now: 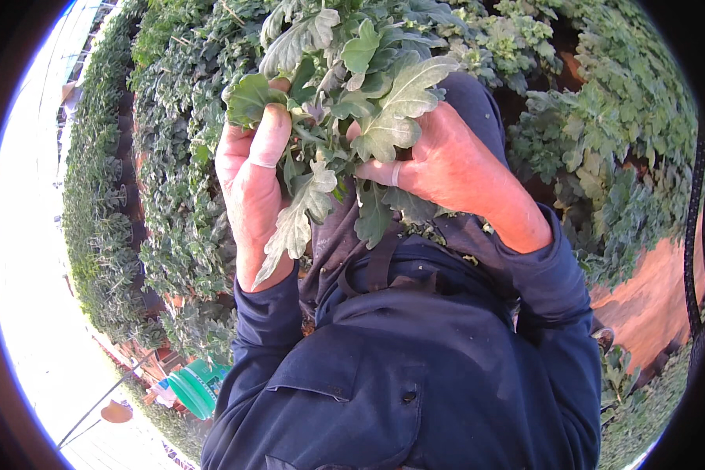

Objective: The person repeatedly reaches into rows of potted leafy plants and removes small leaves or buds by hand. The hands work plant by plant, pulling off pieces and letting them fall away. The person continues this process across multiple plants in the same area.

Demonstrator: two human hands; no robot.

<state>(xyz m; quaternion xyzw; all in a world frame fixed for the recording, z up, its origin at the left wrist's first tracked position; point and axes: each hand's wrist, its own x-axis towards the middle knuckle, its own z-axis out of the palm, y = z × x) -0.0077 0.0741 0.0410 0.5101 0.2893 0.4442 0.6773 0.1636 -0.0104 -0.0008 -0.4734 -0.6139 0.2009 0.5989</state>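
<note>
A leafy green plant with lobed leaves [388,117], resembling a chrysanthemum, rises before me at the upper middle. My left hand [255,147] pinches a rounded green leaf [249,101] between thumb and fingers on the plant's left side. At the right side, my right hand [446,158] reaches in among the stems, its fingers partly hidden by a broad pale leaf; what they hold cannot be made out. Each hand has a whitish band around a digit. Small leaf bits [426,232] lie on my lap, below the plant.
Dense rows of similar plants [182,147] stand at the left, with more foliage [599,123] at the right. A green bucket [194,388] is at the lower left. Reddish bare soil [646,299] shows at the right, near a dark cable [693,235].
</note>
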